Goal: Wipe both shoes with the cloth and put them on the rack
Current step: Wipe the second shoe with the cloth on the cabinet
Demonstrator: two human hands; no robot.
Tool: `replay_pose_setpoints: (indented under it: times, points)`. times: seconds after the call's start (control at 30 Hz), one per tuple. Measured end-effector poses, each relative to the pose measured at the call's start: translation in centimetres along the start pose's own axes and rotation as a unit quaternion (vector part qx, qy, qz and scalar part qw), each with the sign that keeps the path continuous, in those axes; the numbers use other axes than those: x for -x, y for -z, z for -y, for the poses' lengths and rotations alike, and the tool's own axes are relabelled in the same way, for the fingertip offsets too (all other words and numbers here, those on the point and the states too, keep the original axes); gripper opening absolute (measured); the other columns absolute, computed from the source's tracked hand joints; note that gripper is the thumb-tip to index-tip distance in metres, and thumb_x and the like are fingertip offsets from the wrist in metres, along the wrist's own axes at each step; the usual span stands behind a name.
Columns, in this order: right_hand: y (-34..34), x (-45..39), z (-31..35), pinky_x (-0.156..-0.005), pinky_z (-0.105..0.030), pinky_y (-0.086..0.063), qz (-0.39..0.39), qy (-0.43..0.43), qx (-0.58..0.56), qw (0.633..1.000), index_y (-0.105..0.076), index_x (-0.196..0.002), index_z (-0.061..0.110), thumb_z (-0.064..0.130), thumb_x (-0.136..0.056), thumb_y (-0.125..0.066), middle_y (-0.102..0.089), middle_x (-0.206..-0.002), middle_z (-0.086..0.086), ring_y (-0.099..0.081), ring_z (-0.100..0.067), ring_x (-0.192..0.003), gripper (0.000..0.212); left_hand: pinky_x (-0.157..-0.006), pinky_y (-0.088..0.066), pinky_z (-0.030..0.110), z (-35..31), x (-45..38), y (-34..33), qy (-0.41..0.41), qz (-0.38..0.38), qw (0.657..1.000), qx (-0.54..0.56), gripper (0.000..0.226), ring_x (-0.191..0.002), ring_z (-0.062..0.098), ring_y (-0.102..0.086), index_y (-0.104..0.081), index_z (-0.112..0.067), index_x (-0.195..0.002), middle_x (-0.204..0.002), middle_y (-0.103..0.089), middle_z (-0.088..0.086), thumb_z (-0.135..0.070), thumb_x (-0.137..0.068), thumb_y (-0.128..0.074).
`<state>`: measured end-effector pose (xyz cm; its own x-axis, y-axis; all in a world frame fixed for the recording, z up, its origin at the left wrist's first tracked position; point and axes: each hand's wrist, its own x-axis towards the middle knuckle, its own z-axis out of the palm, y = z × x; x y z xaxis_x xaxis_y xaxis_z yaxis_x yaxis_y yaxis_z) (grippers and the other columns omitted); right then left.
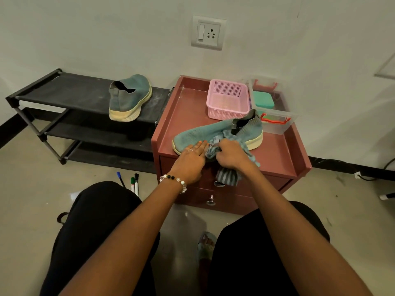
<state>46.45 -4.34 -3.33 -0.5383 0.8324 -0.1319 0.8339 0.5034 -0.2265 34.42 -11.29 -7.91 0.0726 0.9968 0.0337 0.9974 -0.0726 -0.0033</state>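
Two dark-clad knees are seen at the bottom of the view, with a sandalled foot (206,244) resting on the pale floor between them and three markers (133,182) lying on the floor just beside the left knee. Both bare forearms are stretched forward to a reddish-brown drawer cabinet (284,154), whose two drawer fronts carry metal knobs. The left hand (190,163), ringed and with a beaded bracelet (174,180) at the wrist, is laid flat with straight fingers on the toe end of a teal knit shoe (213,131); nothing is gripped by it. The right hand (229,155) is curled tightly around a bunched, grey-blue striped cloth (227,176), which is pressed against the middle of the shoe's near side while a loose end hangs down over the top drawer front. The shoe is lying on the cabinet's tray-like top, toe to the left and heel to the right. Behind it, a pink perforated basket (227,99) is set, and to its right a clear plastic box with red latches (275,122), in which a green lidded container is held. To the left of the cabinet, the second teal shoe (130,97) is seen standing upright on the top shelf of a black three-tier rack (64,92), heel toward the camera. A switch and socket plate (208,33) is fixed to the white wall beyond.
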Motion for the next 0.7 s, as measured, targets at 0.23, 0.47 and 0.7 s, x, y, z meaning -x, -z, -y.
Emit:
replay_pose_setpoints:
  times: [0.23,0.47,0.7]
  points:
    - [0.5,-1.1,-1.9,-0.113,-0.061,-0.014,-0.085,-0.112,0.083,0.987,-0.063,-0.098,0.012,0.014,-0.083,-0.045,-0.066,-0.104,-0.014,-0.056,-0.034,-0.109,0.024,-0.119,-0.009,0.035,0.2,-0.1,0.0,-0.003,-0.008,1.0,0.009,0.081,-0.148,0.022,-0.007,-0.004,-0.005,-0.152,-0.16,-0.006,0.012,-0.011,-0.088,-0.053]
    - [-0.3,-0.6,-0.7,-0.092,-0.038,-0.043,-0.016,-0.03,0.017,0.999,-0.059,-0.111,0.004,0.012,-0.086,-0.048,-0.061,-0.116,-0.017,-0.055,-0.036,-0.112,0.028,-0.12,-0.008,0.036,0.1,-0.2,-0.2,0.001,0.0,1.0,0.01,0.084,-0.148,0.023,-0.006,-0.003,-0.003,-0.151,-0.16,-0.004,0.013,-0.012,-0.087,-0.056]
    - [0.4,-0.6,-1.6,-0.112,-0.061,-0.005,-0.092,-0.116,0.151,0.977,-0.062,-0.112,0.013,0.011,-0.089,-0.044,-0.063,-0.117,-0.01,-0.052,-0.032,-0.118,0.029,-0.119,-0.008,0.035,0.2,-0.2,-0.3,-0.001,-0.01,1.0,0.014,0.082,-0.148,0.022,-0.007,-0.004,-0.005,-0.152,-0.16,-0.006,0.012,-0.012,-0.088,-0.056]
